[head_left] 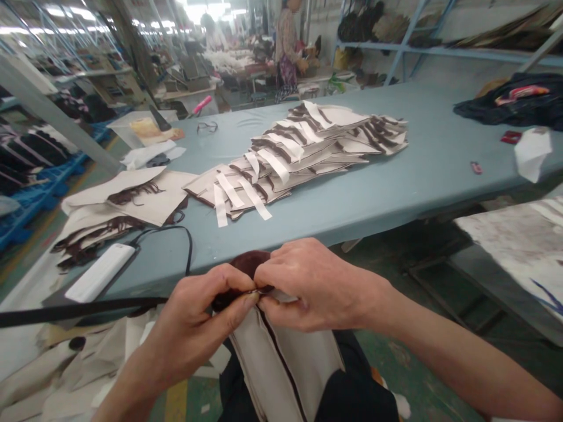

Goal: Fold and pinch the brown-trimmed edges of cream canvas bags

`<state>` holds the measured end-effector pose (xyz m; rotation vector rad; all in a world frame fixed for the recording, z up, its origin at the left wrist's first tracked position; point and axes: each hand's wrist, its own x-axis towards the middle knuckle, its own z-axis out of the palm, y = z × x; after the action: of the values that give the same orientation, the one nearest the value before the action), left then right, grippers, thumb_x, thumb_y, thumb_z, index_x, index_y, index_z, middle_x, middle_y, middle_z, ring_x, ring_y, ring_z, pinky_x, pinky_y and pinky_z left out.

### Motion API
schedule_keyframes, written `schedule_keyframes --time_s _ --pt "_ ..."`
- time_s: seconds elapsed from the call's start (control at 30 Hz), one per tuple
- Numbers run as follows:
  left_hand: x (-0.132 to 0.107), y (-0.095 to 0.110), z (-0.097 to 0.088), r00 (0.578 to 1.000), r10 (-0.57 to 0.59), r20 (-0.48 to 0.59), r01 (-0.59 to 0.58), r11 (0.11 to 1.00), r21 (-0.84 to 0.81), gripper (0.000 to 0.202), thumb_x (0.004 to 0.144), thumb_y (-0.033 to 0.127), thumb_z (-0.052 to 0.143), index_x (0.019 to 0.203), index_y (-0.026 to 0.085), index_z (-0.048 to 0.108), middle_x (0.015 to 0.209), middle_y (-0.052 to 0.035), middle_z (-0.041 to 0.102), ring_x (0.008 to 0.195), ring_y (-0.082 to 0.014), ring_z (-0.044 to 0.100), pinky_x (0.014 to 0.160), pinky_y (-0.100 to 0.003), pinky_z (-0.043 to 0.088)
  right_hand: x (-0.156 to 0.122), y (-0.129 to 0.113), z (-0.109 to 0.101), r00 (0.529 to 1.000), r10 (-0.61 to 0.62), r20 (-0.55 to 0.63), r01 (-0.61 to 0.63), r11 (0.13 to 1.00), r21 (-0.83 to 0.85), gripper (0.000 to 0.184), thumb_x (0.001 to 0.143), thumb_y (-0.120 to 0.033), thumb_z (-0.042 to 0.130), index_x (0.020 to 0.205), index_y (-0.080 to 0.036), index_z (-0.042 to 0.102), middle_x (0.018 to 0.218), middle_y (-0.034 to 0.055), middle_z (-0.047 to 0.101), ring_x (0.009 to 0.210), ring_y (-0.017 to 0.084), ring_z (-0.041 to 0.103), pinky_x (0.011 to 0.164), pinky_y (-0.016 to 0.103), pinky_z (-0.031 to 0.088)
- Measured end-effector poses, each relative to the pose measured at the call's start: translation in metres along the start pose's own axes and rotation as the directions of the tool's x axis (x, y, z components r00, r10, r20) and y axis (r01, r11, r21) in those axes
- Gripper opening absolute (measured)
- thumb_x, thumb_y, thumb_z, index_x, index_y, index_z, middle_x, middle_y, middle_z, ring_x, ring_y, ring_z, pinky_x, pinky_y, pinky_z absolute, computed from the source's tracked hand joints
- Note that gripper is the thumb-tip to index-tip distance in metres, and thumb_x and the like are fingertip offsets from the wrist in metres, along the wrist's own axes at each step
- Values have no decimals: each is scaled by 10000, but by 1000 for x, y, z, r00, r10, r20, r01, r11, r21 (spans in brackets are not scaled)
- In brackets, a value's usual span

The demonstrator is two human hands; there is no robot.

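My left hand and my right hand meet in front of me, both pinched closed on the top edge of a beige fabric piece with dark brown trim. The piece hangs down over my lap. A small shiny thing sits between my fingertips; I cannot make it out. On the blue-grey table beyond lies a big spread stack of similar beige pieces with brown edges and white strips.
A white power bank with a black cable lies at the table's near left, beside a second pile of beige pieces. Glasses, dark clothing and a white cup are farther off. People work at the back.
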<state>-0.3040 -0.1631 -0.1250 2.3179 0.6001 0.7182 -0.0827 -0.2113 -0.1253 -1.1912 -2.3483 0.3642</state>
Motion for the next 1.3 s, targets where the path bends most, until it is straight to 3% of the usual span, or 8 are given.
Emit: schedule_keyframes --time_s 0.1,0.23,0.4,0.53,0.73,0.93,1.13,1.3 --pt "-4 2 0 997 73 -40 -69 994 87 122 978 142 664 919 248 657 754 78 700 613 -60 655 599 -115 485 0 -1 -1 1000 -31 3 31 998 58 108 825 -144 624 724 -179 606 634 -17 605 567 119 429 576 308 222" --pt "-9 3 4 985 171 -21 -165 973 159 148 1017 93 579 1027 239 604 869 27 760 738 -92 732 718 -149 559 -1 3 -1 1000 1 -19 6 934 356 134 770 -109 642 694 -178 557 613 -75 482 559 72 401 561 244 261" --pt "-18 2 12 942 332 -60 -312 925 218 230 1004 12 526 1142 172 616 907 -46 752 789 -132 729 731 -204 605 -1 6 6 978 107 180 -208 601 772 115 767 -163 653 684 -175 574 619 -86 460 558 58 389 512 188 304" --pt "-24 5 15 917 397 -32 -368 874 317 223 1055 50 478 1189 131 636 996 -96 771 854 -151 741 792 -238 633 -4 7 12 948 114 298 -319 306 897 216 772 -251 733 679 -176 553 613 -97 412 564 57 337 491 185 283" --pt "-20 3 16 897 441 -26 -377 794 477 227 1034 23 526 1188 132 653 1016 -100 774 855 -173 734 769 -265 631 -4 16 16 925 115 362 -378 189 906 245 758 -395 689 757 -161 617 641 -61 503 558 78 401 491 195 300" --pt "-22 -15 27 895 446 -21 -399 818 414 287 1036 31 491 1236 166 647 1023 -97 777 887 -163 743 799 -257 621 -4 14 24 916 243 320 -392 360 847 130 747 -300 562 719 -176 588 643 -57 466 587 88 395 522 207 304" --pt "-21 3 15 992 95 -79 -72 963 261 219 966 122 586 1148 230 642 902 2 800 739 -139 777 724 -193 621 -11 -1 17 982 187 -17 -141 791 596 71 733 -146 541 721 -176 605 633 -57 522 567 78 410 541 220 294" --pt "-19 8 -7 998 7 58 -17 986 168 209 1060 280 546 1155 278 732 983 9 834 821 -160 799 732 -186 599 -12 -6 17 985 72 -160 -8 931 365 93 756 -118 545 730 -188 601 630 -43 570 551 89 435 551 250 276"
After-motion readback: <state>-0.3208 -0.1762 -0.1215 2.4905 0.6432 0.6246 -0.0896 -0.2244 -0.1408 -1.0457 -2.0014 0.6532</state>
